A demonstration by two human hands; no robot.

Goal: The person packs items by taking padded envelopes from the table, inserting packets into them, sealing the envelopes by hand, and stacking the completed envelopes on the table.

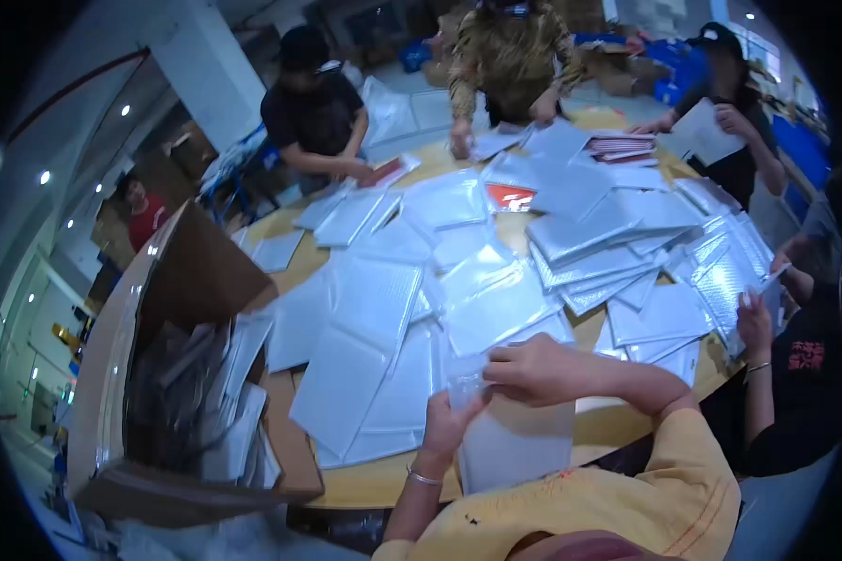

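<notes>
My left hand (pixel 451 423), with a bangle at the wrist, is closed on one side of a small clear plastic piece (pixel 463 381). Its other side is pinched by my right hand (pixel 536 369), close beside the left. A flat white envelope (pixel 516 447) lies just below my hands at the near table edge. Beyond them, overlapping white padded envelopes (pixel 355 341) are spread over the yellow table (pixel 379 488).
An open cardboard box (pixel 112 374) holding envelopes and dark plastic stands at the left. Stacked envelopes (pixel 599 234) and reddish packets (pixel 620 147) lie farther back. Several people stand around the table; one co-worker's hands (pixel 756 323) are close on the right.
</notes>
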